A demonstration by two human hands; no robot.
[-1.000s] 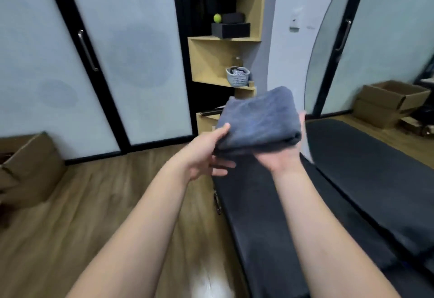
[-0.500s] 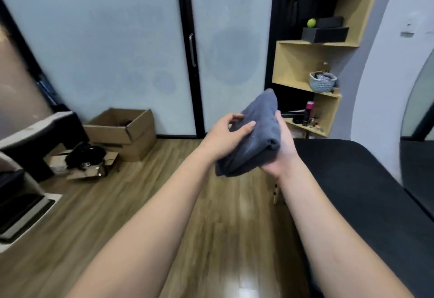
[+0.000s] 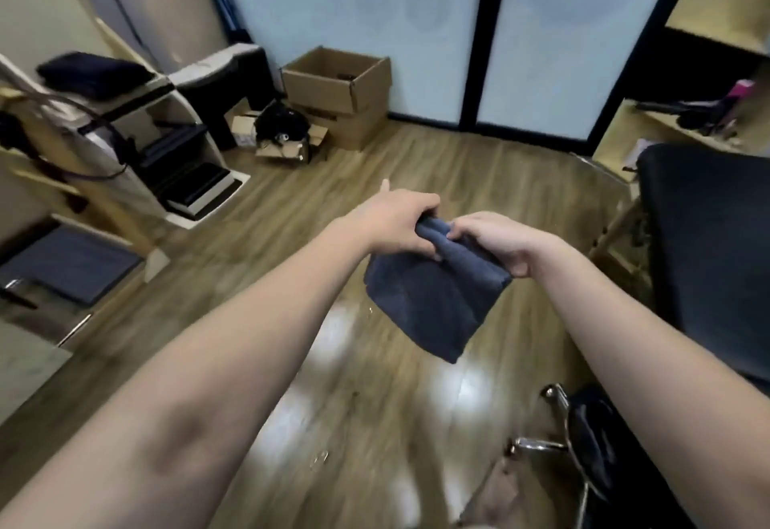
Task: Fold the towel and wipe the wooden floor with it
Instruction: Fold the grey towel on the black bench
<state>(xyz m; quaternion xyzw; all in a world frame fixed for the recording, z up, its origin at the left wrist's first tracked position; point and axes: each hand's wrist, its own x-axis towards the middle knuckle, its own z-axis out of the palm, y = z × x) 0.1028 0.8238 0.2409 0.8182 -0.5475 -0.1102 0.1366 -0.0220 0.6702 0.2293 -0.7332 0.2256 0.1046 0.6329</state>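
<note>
both hands are up in front, holding the folded dark blue-grey terry towel (image 3: 433,299) in the air above the glossy brown wooden plank floor (image 3: 375,403). the left hand (image 3: 396,224) grips the towel's top left edge, fingers curled and clamped on the cloth. the right hand (image 3: 496,243) pinches the top right edge, fingers closed on the fold. the rest of the towel hangs down from that top edge, one corner pointing at the floor, well clear of it.

by the look of it the fold is done and the wipe is not yet begun. to do this well, i'd keep the layers pinched together so the bundle doesn't fall open, bring it down flat onto the floor below the towel, then press a palm on top and push along the planks in even, overlapping strokes. the bright reflections on the floor under the towel look like a fair place to start, though i can't tell whether that's wet or just shine.

containers now: beyond the towel, against the frosted glass sliding doors (image 3: 375,20), sits an open brown cardboard box (image 3: 337,91); something dark lies inside, too small to tell. just left of it a smaller flattened cardboard box (image 3: 287,145) holds a black bundled object (image 3: 281,124). right of the towel, a black padded bench (image 3: 708,245).
</note>
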